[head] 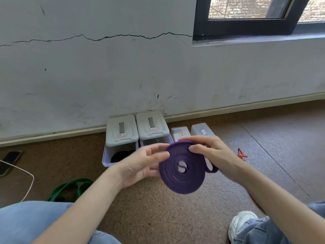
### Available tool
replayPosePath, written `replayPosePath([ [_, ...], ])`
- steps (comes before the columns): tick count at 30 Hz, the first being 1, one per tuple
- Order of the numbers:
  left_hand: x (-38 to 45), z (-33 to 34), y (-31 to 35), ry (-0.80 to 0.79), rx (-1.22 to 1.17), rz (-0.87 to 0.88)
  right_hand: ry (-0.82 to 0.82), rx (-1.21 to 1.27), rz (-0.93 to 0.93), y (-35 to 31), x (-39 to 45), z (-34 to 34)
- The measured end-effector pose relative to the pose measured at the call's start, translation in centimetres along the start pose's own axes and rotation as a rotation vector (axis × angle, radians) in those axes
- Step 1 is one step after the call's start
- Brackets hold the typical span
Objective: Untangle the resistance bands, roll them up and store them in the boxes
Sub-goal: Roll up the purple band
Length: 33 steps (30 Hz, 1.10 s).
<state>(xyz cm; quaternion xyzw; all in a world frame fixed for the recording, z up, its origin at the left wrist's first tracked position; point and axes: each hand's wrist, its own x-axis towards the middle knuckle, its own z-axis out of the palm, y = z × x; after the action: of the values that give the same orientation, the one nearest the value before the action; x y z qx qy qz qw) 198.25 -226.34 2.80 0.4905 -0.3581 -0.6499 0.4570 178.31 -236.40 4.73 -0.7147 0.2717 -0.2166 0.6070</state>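
**Purple band nearly rolled**

Both hands hold the purple band (182, 170) in mid-air: left hand (140, 166) cupping its edge, right hand (210, 153) pinching the top. A short tail remains, probably tucked next. Beyond stand the boxes (121, 138).

the purple band (182, 170) coil hides the left hand's (140, 166) fingertips and part of the right hand's (211, 155) palm. labels on the box lids (121, 129) are too small to read. the hands cover the fronts of the two right boxes (202, 130). the green band (70, 188) is partly behind the left knee. the phone (8, 162) is cut off at the left edge.
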Motion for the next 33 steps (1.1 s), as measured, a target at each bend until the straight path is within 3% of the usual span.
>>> replayPosePath([
  [6,1.5,1.0,-1.5,0.279,0.016,0.021,0.185,-0.256,0.026,2.2,0.5,1.5],
  [14,5.4,-1.1,-2.6,0.536,-0.099,-0.027,0.006,-0.926,0.152,5.6,2.7,3.5],
  [16,6.7,-1.7,-3.2,0.6,-0.16,-0.021,0.034,-0.946,0.145,6.5,4.2,4.1],
  [19,8.7,-2.9,-4.3,0.687,-0.271,-0.03,0.198,-0.867,0.107,7.7,7.0,5.0],
  [22,10.4,-5.4,-5.5,0.65,-0.292,-0.075,0.164,-0.835,0.125,9.4,10.0,4.9],
  [25,12.1,-8.6,-6.7,0.571,-0.026,-0.112,0.111,-0.776,0.175,11.8,12.9,4.0],
  [29,14.5,-13.0,-8.0,0.665,0.598,-0.078,0.042,-0.749,0.289,15.5,17.9,2.9],
  [33,16.8,-15.8,-10.5,0.645,0.972,-0.096,-0.02,-0.72,0.352,19.5,23.2,3.4],
])
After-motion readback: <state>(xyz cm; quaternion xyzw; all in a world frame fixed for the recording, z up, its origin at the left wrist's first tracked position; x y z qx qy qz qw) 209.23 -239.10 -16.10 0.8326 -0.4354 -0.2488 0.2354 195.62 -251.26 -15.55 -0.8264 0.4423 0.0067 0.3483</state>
